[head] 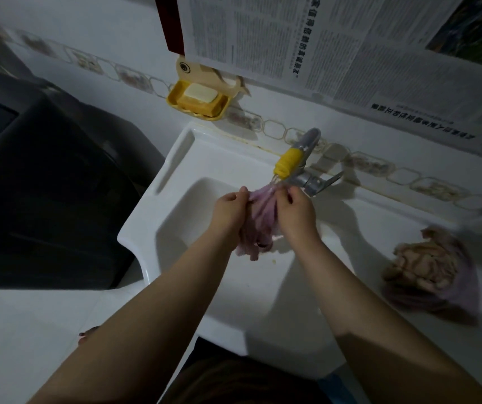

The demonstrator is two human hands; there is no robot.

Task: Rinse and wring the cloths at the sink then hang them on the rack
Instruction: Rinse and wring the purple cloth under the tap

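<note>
A bunched pink cloth (260, 225) hangs over the white sink (181, 205), right under the tap's yellow nozzle (287, 161). My left hand (231, 209) grips its left side with curled fingers. My right hand (296, 212) pinches its upper right edge close to the tap (311, 179). The cloth's lower end dangles between my wrists. A second crumpled cloth, beige and purple (432, 272), lies on the white counter to the right of the basin. No rack is in view.
A yellow soap dish (199, 97) with a soap bar hangs on the wall behind the sink. Newspaper sheets (336, 48) cover the wall above. A dark appliance (44, 185) stands to the left of the sink.
</note>
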